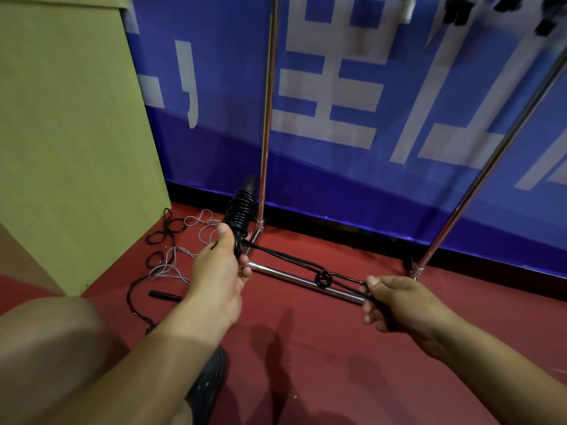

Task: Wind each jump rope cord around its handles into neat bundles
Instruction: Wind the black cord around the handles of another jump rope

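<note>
My left hand (219, 268) grips the black jump rope handles (241, 210), which stand upright with several turns of black cord wound round them. From the bundle the black cord (294, 259) runs taut and doubled to the right, with a small loop (322, 278) partway along. My right hand (395, 299) pinches the far end of that cord and holds it stretched above the floor.
Loose grey cord (184, 250) and black cord (162, 234) lie tangled on the red floor at the left, with a black handle (164, 295) beside them. A chrome rack frame (306, 282) stands before the blue banner wall. A cardboard box (67, 133) stands at the left. My knee (52, 338) and shoe (208, 381) are below.
</note>
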A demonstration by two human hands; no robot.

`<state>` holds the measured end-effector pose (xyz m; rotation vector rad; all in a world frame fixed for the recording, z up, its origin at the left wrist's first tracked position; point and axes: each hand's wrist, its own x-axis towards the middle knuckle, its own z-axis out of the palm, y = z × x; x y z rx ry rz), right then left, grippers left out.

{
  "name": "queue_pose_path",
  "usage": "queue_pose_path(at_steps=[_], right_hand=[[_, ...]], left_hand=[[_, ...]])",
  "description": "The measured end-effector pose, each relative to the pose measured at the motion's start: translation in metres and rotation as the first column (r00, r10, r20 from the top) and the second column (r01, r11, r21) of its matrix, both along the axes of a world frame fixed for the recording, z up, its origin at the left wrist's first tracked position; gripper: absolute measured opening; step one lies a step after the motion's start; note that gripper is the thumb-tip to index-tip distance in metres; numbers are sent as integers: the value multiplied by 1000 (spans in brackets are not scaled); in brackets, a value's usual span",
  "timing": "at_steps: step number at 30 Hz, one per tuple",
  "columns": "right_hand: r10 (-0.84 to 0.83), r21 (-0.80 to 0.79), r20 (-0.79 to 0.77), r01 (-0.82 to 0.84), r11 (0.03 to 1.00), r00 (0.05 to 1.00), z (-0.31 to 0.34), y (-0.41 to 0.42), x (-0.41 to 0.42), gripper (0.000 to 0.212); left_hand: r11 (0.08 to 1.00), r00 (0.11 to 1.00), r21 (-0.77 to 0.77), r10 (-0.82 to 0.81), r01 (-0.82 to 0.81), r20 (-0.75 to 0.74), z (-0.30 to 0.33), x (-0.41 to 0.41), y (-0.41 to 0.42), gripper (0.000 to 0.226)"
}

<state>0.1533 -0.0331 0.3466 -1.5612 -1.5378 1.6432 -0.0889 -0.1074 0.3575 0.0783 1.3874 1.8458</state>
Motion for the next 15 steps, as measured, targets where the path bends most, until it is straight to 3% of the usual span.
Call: queue_pose_path(at_steps=[8,15], right_hand=[[-212,-60,-64,209,976,975,8,9,1,25],[-242,-2,-115,243,970,963,13,11,-1,27]], left_hand=[[992,992,-65,100,-105,-78,-6,2,7,36],[988,973,-42,136,-146,-187,-9,5,11,35]])
